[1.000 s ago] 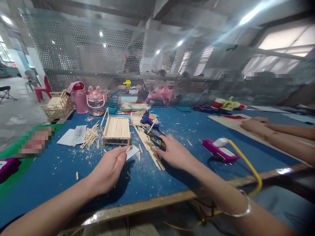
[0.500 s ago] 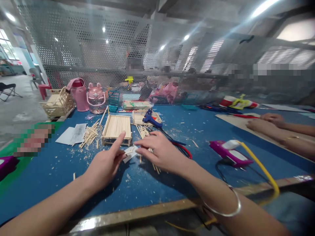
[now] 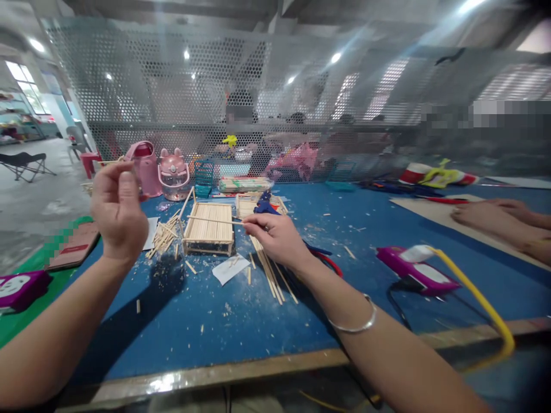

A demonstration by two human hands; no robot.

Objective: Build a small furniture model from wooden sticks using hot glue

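My right hand (image 3: pixel 275 235) pinches a thin wooden stick (image 3: pixel 210 219), which points left above a small tray-like frame of wooden sticks (image 3: pixel 209 229). That frame has a slatted floor, low rails and taller sticks standing at its left side. My left hand (image 3: pixel 120 209) is raised at the left with its fingers curled; what they hold, if anything, I cannot make out. Below the frame lies a white paper scrap (image 3: pixel 231 269) with small stick bits on it. Long loose sticks (image 3: pixel 271 275) lie under my right hand. A blue glue gun (image 3: pixel 266 203) rests behind it.
More cut sticks (image 3: pixel 164 234) lie left of the frame. At the back stand a pink bottle (image 3: pixel 148 166), a pink eared jug (image 3: pixel 174 178) and a bundle of sticks (image 3: pixel 245 184). A purple device (image 3: pixel 417 269) with a yellow cable sits right, near another person's hands (image 3: pixel 486 215).
My left hand has risen up and left, away from the paper scrap. My right hand has lifted off the scrap and now holds a stick over the frame. The view has shifted slightly.
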